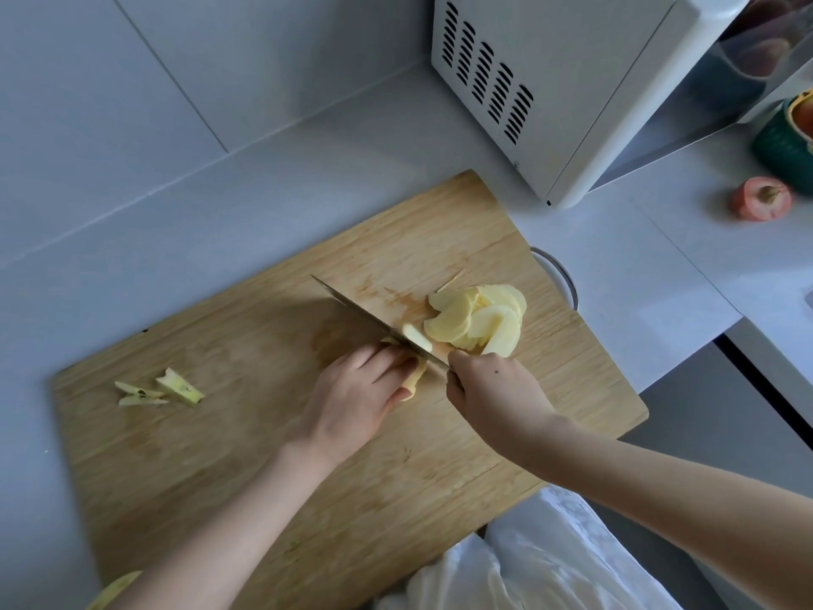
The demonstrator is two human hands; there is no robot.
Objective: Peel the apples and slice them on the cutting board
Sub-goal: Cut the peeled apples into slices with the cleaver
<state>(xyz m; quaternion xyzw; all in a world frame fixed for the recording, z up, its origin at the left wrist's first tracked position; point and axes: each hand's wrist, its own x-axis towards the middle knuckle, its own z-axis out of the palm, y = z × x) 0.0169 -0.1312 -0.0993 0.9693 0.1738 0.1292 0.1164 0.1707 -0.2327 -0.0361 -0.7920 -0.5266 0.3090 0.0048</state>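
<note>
A wooden cutting board [246, 433] lies on the white counter. My left hand [352, 398] holds down a peeled apple piece [414, 380], mostly hidden under the curled fingers. My right hand [492, 389] grips the handle of a knife [365, 317] whose blade stands on the apple piece just beside my left fingertips. A fresh slice [417, 337] leans against the blade. A pile of pale apple slices [479, 319] lies just right of the knife. Core scraps [162, 389] sit near the board's left end.
A white microwave [550, 90] stands behind the board at the right. Beside it lie an unpeeled red apple [761, 199] and a green container [787, 143]. A glass rim [558, 275] shows at the board's right edge. A white plastic bag [550, 561] hangs below.
</note>
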